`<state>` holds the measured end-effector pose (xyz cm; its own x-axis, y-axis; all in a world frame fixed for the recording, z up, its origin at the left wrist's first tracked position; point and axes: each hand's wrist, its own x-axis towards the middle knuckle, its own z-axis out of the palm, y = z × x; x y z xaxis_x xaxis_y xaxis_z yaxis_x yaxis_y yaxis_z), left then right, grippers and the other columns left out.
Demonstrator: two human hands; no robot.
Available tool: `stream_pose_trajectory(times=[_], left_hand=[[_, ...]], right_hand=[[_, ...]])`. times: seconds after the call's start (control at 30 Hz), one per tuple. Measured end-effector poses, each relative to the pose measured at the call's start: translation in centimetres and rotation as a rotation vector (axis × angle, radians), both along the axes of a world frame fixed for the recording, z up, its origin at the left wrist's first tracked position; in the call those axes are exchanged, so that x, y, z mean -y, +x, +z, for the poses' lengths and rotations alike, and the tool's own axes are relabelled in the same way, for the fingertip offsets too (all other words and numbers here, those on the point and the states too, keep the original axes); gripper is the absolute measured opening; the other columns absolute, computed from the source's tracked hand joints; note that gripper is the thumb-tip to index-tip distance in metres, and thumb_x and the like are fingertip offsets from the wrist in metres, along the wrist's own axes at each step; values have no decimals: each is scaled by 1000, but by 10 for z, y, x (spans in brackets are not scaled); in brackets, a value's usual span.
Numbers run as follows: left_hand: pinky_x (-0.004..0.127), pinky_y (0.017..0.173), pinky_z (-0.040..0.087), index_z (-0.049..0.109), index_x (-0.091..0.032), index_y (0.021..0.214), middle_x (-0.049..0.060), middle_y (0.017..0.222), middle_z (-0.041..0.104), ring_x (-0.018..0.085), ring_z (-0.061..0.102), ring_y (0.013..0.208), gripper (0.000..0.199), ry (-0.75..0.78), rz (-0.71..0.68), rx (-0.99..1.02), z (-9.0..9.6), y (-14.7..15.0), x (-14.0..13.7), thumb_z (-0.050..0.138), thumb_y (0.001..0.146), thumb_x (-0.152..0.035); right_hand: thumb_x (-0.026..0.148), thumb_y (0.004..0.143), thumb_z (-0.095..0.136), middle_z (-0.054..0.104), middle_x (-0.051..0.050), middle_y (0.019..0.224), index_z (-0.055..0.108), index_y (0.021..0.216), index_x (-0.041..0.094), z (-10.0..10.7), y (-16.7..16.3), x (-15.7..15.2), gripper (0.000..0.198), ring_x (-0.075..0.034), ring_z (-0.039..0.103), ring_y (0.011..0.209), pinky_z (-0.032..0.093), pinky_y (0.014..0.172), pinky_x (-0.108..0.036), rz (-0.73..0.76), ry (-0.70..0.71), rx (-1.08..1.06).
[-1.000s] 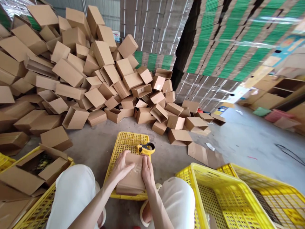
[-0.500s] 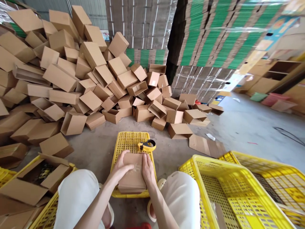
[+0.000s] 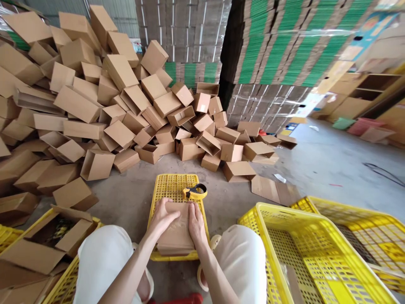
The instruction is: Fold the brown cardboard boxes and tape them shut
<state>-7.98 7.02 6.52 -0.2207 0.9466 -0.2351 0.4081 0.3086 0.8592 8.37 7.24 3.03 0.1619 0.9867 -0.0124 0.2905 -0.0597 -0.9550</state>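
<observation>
Between my knees, a stack of flattened cardboard pieces [image 3: 176, 232] rests on an upturned yellow plastic crate [image 3: 169, 182]. My left hand [image 3: 162, 219] grips the stack's left side, thumb over the top and fingers round the far left corner. Along the right edge lies my right hand [image 3: 196, 221], its fingers together and pressed against the cardboard. Clear tape shows on the top piece. Just beyond the stack, a yellow and black tape dispenser [image 3: 195, 192] sits on the crate, touched by neither hand.
A large heap of folded cardboard boxes [image 3: 120, 105] spreads ahead and left. Yellow crates [image 3: 262, 211] stand at my right. At my left, an open carton [image 3: 34, 253] with dark and yellow contents sits in a crate. Strapped cardboard stacks [image 3: 186, 33] rise behind; flat cardboard [image 3: 274, 191] lies on the floor.
The view has shifted slightly. My left thumb has lifted or slid a little on the top piece; both hands stay at the sides of the cardboard stack.
</observation>
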Motion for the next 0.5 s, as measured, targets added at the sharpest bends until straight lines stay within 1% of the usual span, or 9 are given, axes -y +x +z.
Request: stream_pose_trajectory(times=[0.07,0.13,0.23,0.33,0.43,0.5], left_hand=[[38,107,44,60,-23,120,11,133,55,30,58,128,55,6,3,-6,0,0,0,80,70,-30],[36,108,43,60,-23,120,10,132,55,29,59,126,55,8,-17,12,1,-2,1,79,69,-26],[36,106,44,60,-23,123,10,133,57,28,59,124,58,14,-73,71,2,-9,3,77,68,-21],[37,106,44,60,-25,126,9,134,59,28,59,124,62,7,-112,111,1,-13,5,78,67,-20],[37,106,45,60,-26,124,8,132,59,28,60,122,61,6,-76,91,-3,-11,3,80,67,-22],[39,107,45,61,-25,122,8,131,58,28,60,123,57,15,-28,54,-7,-7,1,82,68,-25]], right_hand=[[71,94,43,69,-14,140,72,124,20,-2,0,-1,66,-34,64,132,47,117,-46,-12,-6,6],[72,94,41,69,-14,141,72,124,21,-2,1,0,66,-34,62,134,45,118,-46,-12,-7,-1],[71,96,40,71,-12,137,74,121,23,1,1,1,63,-32,63,132,45,117,-44,3,-2,-30],[71,97,40,71,-13,138,72,127,20,4,-1,3,67,-31,63,134,46,116,-42,-11,-27,-74],[73,97,44,70,-12,140,73,129,19,3,-1,4,69,-31,60,138,44,119,-42,-60,-40,-92],[74,97,45,73,-11,135,75,126,21,1,-1,4,67,-31,61,136,46,117,-42,-74,-22,-95]])
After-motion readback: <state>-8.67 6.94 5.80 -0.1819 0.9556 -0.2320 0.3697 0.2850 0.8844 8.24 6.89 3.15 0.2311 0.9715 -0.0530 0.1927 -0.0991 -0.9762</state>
